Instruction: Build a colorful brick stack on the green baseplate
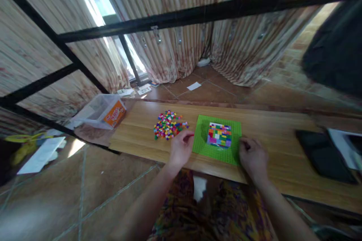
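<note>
A green baseplate (234, 130) lies on a long wooden table (277, 135), with a low block of many-coloured small bricks (219, 134) built on it. A loose pile of small coloured bricks (168, 124) lies to its left. My left hand (181, 148) rests at the plate's left edge, fingers curled in a pinch near the pile; what it holds is too small to make out. My right hand (253, 156) sits at the plate's right edge with fingers curled against it.
A clear plastic bin (96, 111) with an orange box (114, 115) stands at the table's left end. A dark tablet-like slab (322, 152) and papers lie at the right. Black frame bars (198, 15) cross overhead. Curtains hang behind. Tiled floor lies below.
</note>
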The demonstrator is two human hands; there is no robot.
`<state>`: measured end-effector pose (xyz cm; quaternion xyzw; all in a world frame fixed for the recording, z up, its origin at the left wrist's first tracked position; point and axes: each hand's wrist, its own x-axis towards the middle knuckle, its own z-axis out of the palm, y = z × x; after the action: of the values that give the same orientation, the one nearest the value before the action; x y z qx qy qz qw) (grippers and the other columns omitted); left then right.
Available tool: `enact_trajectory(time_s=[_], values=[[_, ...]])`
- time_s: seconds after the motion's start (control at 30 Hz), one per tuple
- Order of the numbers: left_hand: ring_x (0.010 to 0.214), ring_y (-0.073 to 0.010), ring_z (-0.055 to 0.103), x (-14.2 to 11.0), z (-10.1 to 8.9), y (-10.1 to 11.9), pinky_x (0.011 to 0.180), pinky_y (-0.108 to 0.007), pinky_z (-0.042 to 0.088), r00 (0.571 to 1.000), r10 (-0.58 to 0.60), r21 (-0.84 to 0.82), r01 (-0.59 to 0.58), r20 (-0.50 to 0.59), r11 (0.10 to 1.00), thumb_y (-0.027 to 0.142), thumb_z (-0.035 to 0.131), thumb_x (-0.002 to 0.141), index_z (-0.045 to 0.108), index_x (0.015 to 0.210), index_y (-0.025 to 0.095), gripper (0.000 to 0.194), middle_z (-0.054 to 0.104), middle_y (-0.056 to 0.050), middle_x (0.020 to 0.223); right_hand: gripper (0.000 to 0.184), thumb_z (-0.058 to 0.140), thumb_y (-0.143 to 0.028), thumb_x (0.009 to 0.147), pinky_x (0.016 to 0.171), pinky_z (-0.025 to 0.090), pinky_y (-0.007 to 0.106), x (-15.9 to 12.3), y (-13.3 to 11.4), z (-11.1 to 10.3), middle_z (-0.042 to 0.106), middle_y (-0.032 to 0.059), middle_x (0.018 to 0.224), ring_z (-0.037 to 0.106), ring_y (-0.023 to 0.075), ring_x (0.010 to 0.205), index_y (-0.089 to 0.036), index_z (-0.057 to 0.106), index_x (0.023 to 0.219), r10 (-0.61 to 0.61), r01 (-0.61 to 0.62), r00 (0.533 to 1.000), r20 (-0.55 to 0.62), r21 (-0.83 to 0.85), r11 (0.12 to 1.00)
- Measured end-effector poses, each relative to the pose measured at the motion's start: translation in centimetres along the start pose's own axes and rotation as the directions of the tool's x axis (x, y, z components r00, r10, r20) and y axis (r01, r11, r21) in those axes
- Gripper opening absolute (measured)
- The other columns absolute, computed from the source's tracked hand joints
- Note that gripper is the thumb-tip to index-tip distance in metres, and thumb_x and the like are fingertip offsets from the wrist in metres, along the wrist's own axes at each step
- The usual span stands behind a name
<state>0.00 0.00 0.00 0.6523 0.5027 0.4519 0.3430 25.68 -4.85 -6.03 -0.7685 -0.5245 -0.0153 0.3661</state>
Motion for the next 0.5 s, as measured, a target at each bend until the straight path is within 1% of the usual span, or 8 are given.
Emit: enact_trajectory(time_s=[0.1,0.17,0.23,0.33,0.5], values=[[0.082,-0.0136,0.067,0.6,1.8,0.4,0.078,-0.026,0.053,0.999,0.007,-0.002,-0.007,0.039,1.0,0.011,0.058,0.084,0.071,0.089,0.019,0.016,0.073,-0.002,0.088,0.036,0.044,-0.034,0.086,0.065,0.041,0.031,-0.1,-0.7,0.0,0.07,0.0115,0.088,0.059,0.0201,0.071,-0.014,0.074,0.09,0.006,-0.007,1.0,0.016,0.006,1.0],[0.08,-0.0137,0.067,0.9,2.6,0.5,0.077,-0.026,0.053,0.998,0.009,-0.002,-0.009,0.064,1.0,0.011,0.058,0.084,0.071,0.088,0.019,0.015,0.073,-0.002,0.087,0.036,0.044,-0.034,0.087,0.065,0.041,0.03,-0.2,-1.1,0.1,0.069,0.0112,0.088,0.059,0.0199,0.071,-0.014,0.074,0.091,0.014,-0.015,1.0,0.025,0.013,1.0],[0.079,-0.0139,0.067,0.9,2.9,0.5,0.076,-0.026,0.053,0.997,0.009,0.001,-0.009,0.079,1.0,0.012,0.059,0.085,0.071,0.087,0.02,0.015,0.074,-0.002,0.086,0.035,0.044,-0.033,0.087,0.065,0.041,0.03,-0.3,-1.4,0.2,0.069,0.011,0.088,0.059,0.0201,0.072,-0.015,0.074,0.091,0.023,-0.024,0.999,0.026,0.024,0.999],[0.08,-0.014,0.068,0.8,3.2,0.2,0.078,-0.026,0.053,0.998,0.005,0.004,-0.005,0.07,1.0,0.013,0.059,0.085,0.071,0.085,0.02,0.014,0.074,-0.002,0.086,0.034,0.045,-0.033,0.087,0.065,0.041,0.03,-0.5,-1.7,0.3,0.069,0.011,0.089,0.06,0.0206,0.074,-0.015,0.074,0.091,0.022,-0.022,1.0,0.019,0.034,0.999],[0.082,-0.0146,0.069,0.3,3.7,-0.5,0.079,-0.027,0.053,0.999,-0.018,0.036,0.016,0.046,0.999,0.018,0.06,0.088,0.072,0.089,0.021,0.012,0.076,-0.002,0.09,0.033,0.046,-0.033,0.088,0.065,0.04,0.03,-0.7,-1.9,0.4,0.069,0.0101,0.089,0.06,0.02,0.074,-0.015,0.074,0.091,0.023,-0.024,1.0,0.016,0.037,0.999]])
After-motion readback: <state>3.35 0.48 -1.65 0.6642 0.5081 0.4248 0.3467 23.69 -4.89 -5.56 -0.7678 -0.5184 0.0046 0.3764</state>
